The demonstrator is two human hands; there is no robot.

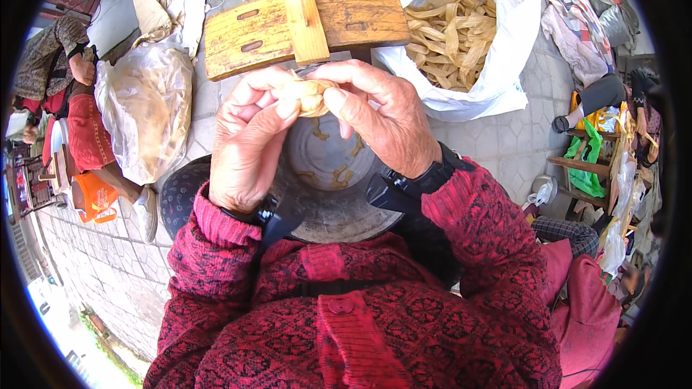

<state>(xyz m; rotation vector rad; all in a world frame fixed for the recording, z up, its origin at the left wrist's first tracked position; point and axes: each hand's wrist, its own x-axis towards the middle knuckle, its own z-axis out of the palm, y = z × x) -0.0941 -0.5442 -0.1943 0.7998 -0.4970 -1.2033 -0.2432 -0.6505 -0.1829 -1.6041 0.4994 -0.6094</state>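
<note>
Between both hands is a small knotted bundle of pale yellow, flat strip (311, 97); I cannot tell what it is made of. My left hand (249, 137) pinches its left side between thumb and fingers. On the other side my right hand (386, 115) is closed on it too, thumb tip pressed against the front. Directly below sits a round grey basin (324, 229) at my lap, partly covered by my hands and wrists. A few short yellowish pieces (340, 176) lie on its bottom. Dark bands circle both wrists.
Just ahead stands a slotted wooden bench (252, 29) with an upright wooden bar (306, 25). Right of it, a white sack (515, 36) holds many similar strips (454, 36). A clear plastic bag (148, 112) lies left. People sit at left (54, 65) and lower right (584, 310).
</note>
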